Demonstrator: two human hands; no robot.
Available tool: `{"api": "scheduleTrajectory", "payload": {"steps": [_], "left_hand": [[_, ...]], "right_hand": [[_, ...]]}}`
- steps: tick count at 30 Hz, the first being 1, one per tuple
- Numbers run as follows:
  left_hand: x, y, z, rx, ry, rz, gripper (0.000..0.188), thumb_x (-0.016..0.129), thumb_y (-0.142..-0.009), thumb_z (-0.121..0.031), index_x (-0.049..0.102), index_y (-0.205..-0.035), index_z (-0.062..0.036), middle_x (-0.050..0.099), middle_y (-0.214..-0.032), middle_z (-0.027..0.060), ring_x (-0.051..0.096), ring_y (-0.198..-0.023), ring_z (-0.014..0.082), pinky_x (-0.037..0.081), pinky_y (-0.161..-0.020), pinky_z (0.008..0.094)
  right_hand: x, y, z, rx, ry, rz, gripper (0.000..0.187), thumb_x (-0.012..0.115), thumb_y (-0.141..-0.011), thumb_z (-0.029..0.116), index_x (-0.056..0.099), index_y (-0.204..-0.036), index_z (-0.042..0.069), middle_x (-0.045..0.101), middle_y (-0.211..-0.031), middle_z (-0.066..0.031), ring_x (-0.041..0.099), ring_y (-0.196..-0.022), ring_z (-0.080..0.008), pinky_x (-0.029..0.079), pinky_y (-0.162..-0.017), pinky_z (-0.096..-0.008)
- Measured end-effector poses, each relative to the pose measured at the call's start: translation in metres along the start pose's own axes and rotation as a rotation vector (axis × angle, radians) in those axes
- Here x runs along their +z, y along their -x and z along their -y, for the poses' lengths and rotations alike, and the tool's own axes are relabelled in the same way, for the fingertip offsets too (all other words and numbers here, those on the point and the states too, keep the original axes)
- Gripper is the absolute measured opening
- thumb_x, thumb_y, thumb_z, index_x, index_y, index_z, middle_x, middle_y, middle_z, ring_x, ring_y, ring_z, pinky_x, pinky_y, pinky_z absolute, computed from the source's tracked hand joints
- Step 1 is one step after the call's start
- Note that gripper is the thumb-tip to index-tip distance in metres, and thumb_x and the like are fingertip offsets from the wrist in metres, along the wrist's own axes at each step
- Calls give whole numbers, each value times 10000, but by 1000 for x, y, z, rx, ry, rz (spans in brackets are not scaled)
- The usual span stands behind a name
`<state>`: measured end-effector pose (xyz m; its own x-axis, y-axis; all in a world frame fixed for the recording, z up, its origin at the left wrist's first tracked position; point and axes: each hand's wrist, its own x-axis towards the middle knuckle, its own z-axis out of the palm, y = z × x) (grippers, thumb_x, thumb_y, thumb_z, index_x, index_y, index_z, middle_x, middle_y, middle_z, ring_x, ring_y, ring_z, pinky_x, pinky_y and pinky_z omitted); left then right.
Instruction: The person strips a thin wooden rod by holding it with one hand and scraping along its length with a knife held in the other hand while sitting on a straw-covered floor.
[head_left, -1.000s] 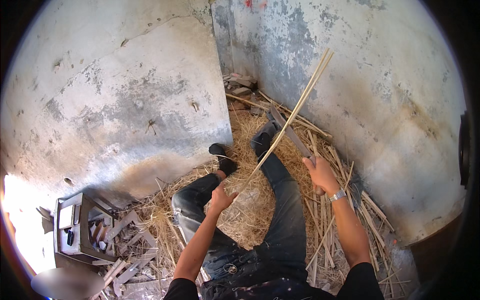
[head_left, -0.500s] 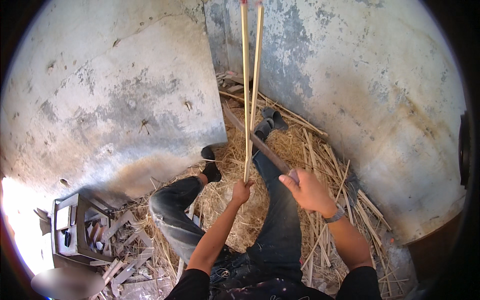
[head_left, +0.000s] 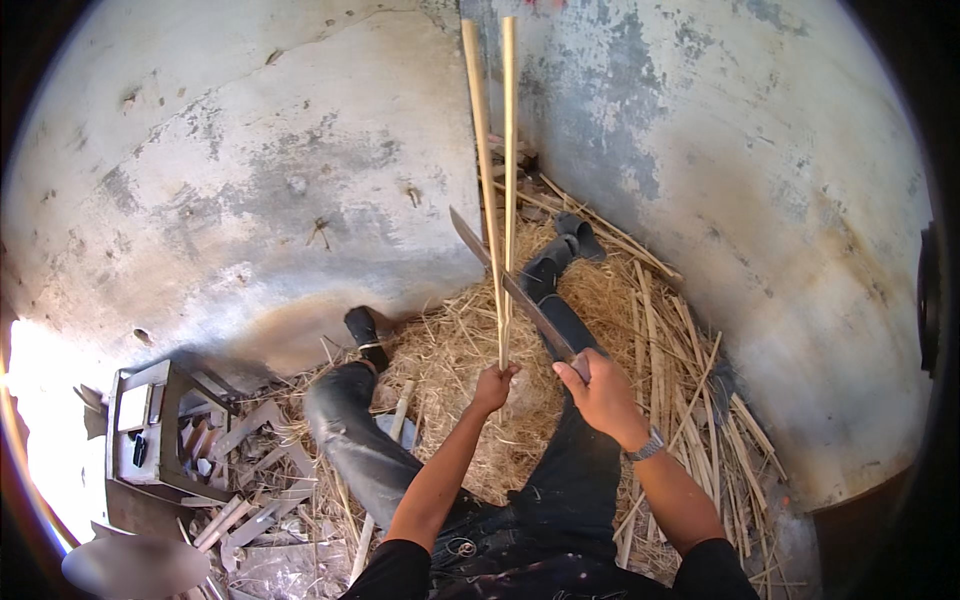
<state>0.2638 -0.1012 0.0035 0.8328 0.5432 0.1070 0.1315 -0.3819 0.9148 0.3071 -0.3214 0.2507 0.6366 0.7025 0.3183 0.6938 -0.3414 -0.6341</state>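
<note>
While its lower end is clasped in the closed left hand (head_left: 492,388), a long, pale-yellow wooden strip (head_left: 510,150) is held out beyond that grip. It is parted into two slender, straight prongs, which are brought together just above the fist and spread toward their far ends. By its handle, a knife (head_left: 538,318) is gripped in the right hand (head_left: 605,398), and the prongs are crossed by its long, brownish blade above the left grip. Straw-coloured shavings (head_left: 450,350) are strewn below both hands.
</note>
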Motion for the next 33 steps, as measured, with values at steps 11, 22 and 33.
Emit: {"api": "scheduleTrajectory", "payload": {"steps": [11, 22, 33], "left_hand": [[-89, 22, -13, 24, -100, -110, 819, 747, -928, -212, 286, -1569, 3, 521, -1472, 247, 542, -1346, 337, 492, -1054, 408], [-139, 2, -51, -34, 513, -582, 488, 698, -954, -157, 522, -1351, 65, 658, -1283, 214, 644, -1156, 254, 511, -980, 361], [-133, 11, -73, -62, 467, -508, 498, 725, -943, -193, 542, -1323, 72, 694, -1213, 182, 661, -1121, 223, 538, -924, 340]], "right_hand": [[-122, -20, 102, 80, 221, -47, 489, 704, -954, 415, 558, -778, -17, 553, -623, -157, 509, -538, -258, 423, -551, -412], [58, -24, -108, 308, 285, 141, 496, 566, -1024, 416, 596, -854, -48, 602, -659, -220, 568, -567, -410, 477, -572, -476], [-37, -33, -28, 344, 158, -47, 468, 572, -1030, 408, 666, -916, -37, 669, -809, -286, 688, -805, -435, 514, -705, -492]]}}
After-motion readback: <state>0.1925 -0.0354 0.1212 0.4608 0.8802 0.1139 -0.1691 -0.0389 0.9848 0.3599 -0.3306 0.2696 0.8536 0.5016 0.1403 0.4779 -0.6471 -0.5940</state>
